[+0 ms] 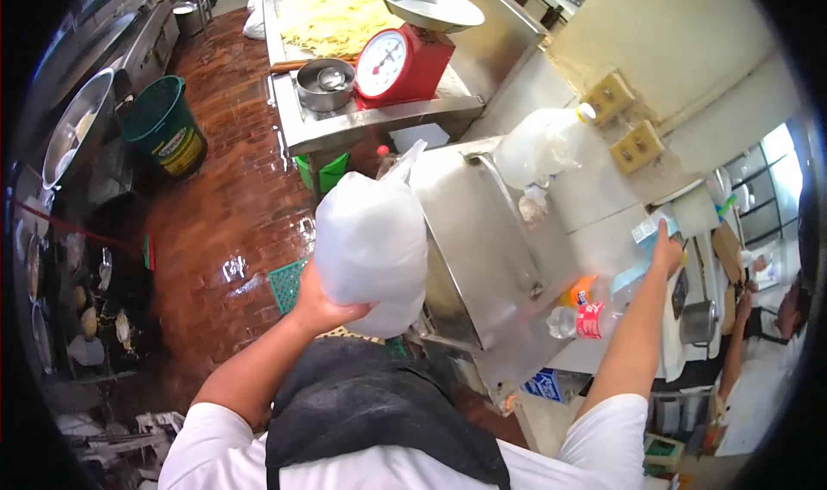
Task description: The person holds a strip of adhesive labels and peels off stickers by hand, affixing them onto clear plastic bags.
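A bulging, whitish plastic bag (pixel 370 240) with a gathered, twisted top is held up in front of my apron. My left hand (pixel 326 305) is wrapped around its lower left side, with the thumb across the front. Far to the right, my right hand (pixel 667 253) reaches out and has its fingers closed on a small light-blue and white box (pixel 652 230) by the wall. Part of the grip is hidden by the hand itself. Below that arm, bottles with a red label (pixel 589 320) and an orange label (pixel 582 290) lie close together.
A steel box-like unit (pixel 491 257) stands beside the bag. Beyond it are a large translucent jug (pixel 538 145), a red dial scale (pixel 405 64), a metal pot (pixel 325 83) and a heap of yellow strips (pixel 332 12). A green bucket (pixel 165 127) sits on the wet brick floor. Another person (pixel 767 378) is at right.
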Demonstrator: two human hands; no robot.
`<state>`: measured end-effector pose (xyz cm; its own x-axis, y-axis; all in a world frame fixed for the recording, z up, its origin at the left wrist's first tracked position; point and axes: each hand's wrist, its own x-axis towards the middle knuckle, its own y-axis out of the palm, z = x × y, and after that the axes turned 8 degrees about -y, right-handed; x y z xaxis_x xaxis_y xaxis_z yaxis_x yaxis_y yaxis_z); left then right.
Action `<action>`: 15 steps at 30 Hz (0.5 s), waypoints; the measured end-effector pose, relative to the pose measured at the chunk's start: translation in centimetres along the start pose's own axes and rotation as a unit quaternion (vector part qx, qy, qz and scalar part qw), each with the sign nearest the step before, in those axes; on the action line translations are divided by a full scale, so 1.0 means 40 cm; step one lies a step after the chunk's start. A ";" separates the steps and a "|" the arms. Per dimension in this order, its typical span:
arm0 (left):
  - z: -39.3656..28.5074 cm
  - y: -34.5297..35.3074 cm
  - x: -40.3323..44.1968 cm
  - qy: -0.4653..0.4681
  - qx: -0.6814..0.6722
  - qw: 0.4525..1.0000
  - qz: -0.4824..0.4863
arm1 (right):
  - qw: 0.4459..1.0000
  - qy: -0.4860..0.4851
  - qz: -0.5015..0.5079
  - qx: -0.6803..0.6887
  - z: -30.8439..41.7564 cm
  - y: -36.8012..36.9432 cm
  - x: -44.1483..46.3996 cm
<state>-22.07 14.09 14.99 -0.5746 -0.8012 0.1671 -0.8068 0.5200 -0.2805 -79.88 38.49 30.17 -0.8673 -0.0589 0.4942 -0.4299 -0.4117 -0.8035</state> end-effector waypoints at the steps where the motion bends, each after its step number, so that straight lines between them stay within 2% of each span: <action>1: 0.018 -0.006 -0.008 0.010 0.020 1.000 0.000 | 0.999 0.011 -0.008 -0.035 0.015 0.002 -0.014; 4: 0.017 -0.033 -0.038 -0.063 -0.054 0.997 -0.005 | 0.997 -0.040 -0.043 -0.052 -0.021 0.065 0.027; 7: 0.032 -0.052 -0.059 -0.101 -0.076 0.992 -0.010 | 0.999 -0.015 -0.026 0.045 -0.027 0.090 0.068; 8: 0.030 -0.053 -0.059 -0.096 -0.067 0.993 -0.018 | 0.990 0.002 -0.017 0.143 -0.031 0.095 0.076; 12: 0.023 -0.059 -0.050 -0.086 -0.066 0.994 -0.018 | 0.891 0.060 0.004 0.450 -0.011 0.073 0.077; 13: 0.025 -0.059 -0.049 -0.086 -0.074 0.993 -0.010 | 0.860 0.072 0.008 0.504 0.001 0.059 0.064; 15: 0.024 -0.059 -0.045 -0.082 -0.094 0.992 -0.002 | 0.838 0.090 0.058 0.535 -0.065 0.096 0.129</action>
<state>-19.01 14.04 14.45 -0.5538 -0.8326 0.0077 -0.8292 0.5507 -0.0954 -86.65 38.98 28.79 -0.9531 -0.0570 0.2972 0.0477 -0.9981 -0.0385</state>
